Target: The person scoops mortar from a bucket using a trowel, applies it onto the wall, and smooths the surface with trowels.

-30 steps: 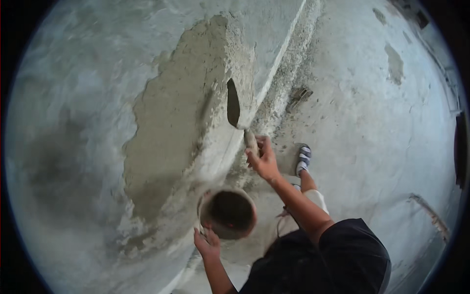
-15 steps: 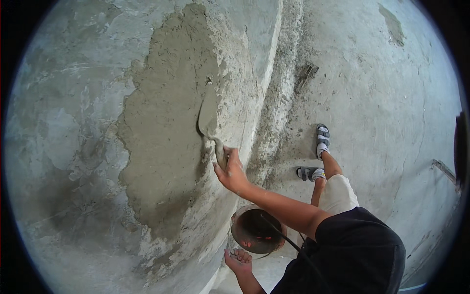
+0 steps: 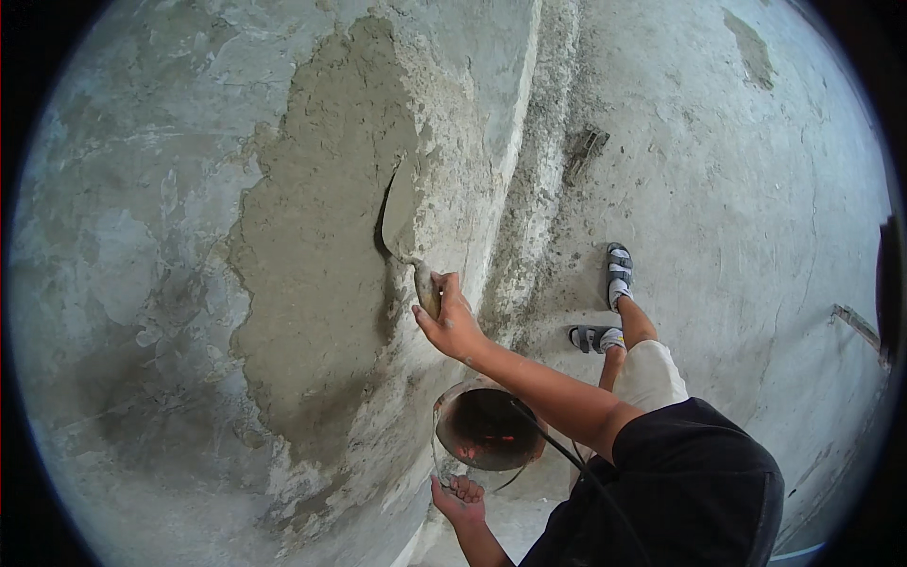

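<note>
Presently, the right hand [image 3: 452,321] is closed around the handle of a trowel [image 3: 401,210], whose blade lies over the right side of a damp mortar patch [image 3: 302,227] on the wall [image 3: 113,246]. Nearer, the left hand [image 3: 461,499] is curled, seemingly around the thin wire handle [image 3: 436,444] of the bucket [image 3: 455,416]. The hands are well apart. I judge that smoothing is in hand; the next stroke probably calls for a steady, shallow blade angle. Whether the whole blade touches, I cannot tell.
</note>
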A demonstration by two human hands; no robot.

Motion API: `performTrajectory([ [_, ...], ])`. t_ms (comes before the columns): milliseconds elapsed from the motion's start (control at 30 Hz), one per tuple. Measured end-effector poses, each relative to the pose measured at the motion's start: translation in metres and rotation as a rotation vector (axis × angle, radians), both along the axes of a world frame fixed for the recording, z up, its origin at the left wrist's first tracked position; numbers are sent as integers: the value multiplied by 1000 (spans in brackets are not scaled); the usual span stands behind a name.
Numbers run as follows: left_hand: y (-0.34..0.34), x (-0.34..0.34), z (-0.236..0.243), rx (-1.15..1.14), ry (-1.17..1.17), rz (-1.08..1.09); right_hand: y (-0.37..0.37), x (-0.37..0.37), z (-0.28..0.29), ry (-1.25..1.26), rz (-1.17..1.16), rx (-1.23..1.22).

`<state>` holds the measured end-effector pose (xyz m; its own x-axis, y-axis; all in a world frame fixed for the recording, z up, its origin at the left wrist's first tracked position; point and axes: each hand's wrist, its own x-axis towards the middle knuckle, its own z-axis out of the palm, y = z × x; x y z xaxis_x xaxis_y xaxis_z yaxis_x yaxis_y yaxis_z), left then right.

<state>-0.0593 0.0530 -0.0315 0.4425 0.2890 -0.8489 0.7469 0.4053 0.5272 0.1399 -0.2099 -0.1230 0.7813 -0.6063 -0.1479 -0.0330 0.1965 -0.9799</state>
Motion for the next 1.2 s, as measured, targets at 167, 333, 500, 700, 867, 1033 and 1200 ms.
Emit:
performTrajectory([
  [167,-8,5,-2,20,22,-48,-8,-31,-7,75,-27,8],
  [333,-14,4,-1,1,48,-73,-14,-18,-4,23,-121,11],
  [500,-22,0,-2,16,83,-45,3,4,6,14,78,-7],
  [700,-23,-1,-2,-106,10,-60,-14,-80,-42,113,90,-223],
  [867,-34,11,15,-153,-1,48,-96,-170,-47,330,170,-169],
  [1033,-61,20,68,-228,-412,-380,-218,-259,64,204,580,356],
  [1200,-89,26,136,-186,-548,-539,-272,-277,199,458,1017,-98],
])
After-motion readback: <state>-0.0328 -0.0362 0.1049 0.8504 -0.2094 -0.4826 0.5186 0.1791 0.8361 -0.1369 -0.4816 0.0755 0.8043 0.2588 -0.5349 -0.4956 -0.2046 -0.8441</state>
